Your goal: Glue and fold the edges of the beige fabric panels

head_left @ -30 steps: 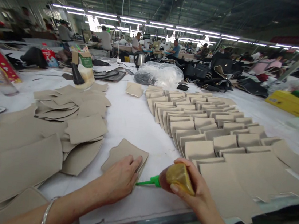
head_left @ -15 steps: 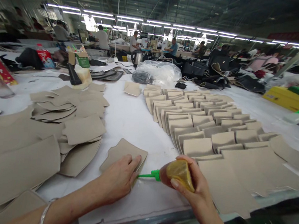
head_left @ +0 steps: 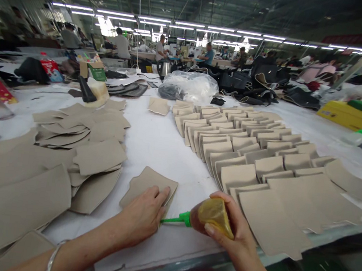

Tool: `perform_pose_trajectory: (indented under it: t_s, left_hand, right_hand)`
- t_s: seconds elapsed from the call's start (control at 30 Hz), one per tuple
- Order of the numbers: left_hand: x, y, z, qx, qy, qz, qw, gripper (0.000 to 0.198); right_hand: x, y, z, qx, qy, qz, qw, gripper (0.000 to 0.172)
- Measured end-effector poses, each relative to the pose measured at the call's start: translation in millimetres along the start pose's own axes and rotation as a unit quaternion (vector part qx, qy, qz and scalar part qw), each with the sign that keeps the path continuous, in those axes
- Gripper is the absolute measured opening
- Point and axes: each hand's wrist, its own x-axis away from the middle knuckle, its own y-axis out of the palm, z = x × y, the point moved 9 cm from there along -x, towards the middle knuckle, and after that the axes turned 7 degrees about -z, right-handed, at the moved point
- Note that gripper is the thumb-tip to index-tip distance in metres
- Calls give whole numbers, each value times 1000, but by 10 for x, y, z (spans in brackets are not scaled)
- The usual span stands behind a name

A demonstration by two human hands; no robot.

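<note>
My right hand (head_left: 234,224) is wrapped round a yellowish squeeze bottle (head_left: 212,215) with a green cap and a long green nozzle. The bottle lies nearly level, its nozzle tip at the near right edge of a beige leather-like piece (head_left: 148,183). That piece rests on the white table in front of me. My left hand (head_left: 146,213) presses on it, fingers on top and thumb by the edge, gripping its near right part. The hand hides the piece's near side and what lies right under the nozzle tip.
Loose beige pieces (head_left: 28,204) are heaped on the left. Overlapping rows of folded-up beige pieces (head_left: 238,176) fill the right, reaching the table edge. Farther back are a clear plastic bag (head_left: 190,85), a metal kettle (head_left: 165,69) and a yellow box (head_left: 350,117). People work in the background.
The nozzle tip has moved slightly down and towards me along the piece's edge, with my right hand following. My left hand stays on the piece. The view has shifted a little.
</note>
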Motion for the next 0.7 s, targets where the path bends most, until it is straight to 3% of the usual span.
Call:
perform_pose_trajectory:
  t_s: [0.1,0.3,0.43,0.7]
  left_hand:
    - [1,-1,7,-2,6,4,1000,50]
    - [-10,-14,12,0,14,8,1000,49]
    - [-25,3,1,8,14,2,1000,49]
    - [-48,8,-11,19,28,4,999,48]
  right_hand:
    - [-2,52,22,-14,6,-20,1000,52]
    - [-13,-24,-10,2,4,15,1000,51]
    - [-37,49,-25,-32,3,-20,999,50]
    - [-211,-156,-82,7,-50,60,997,48]
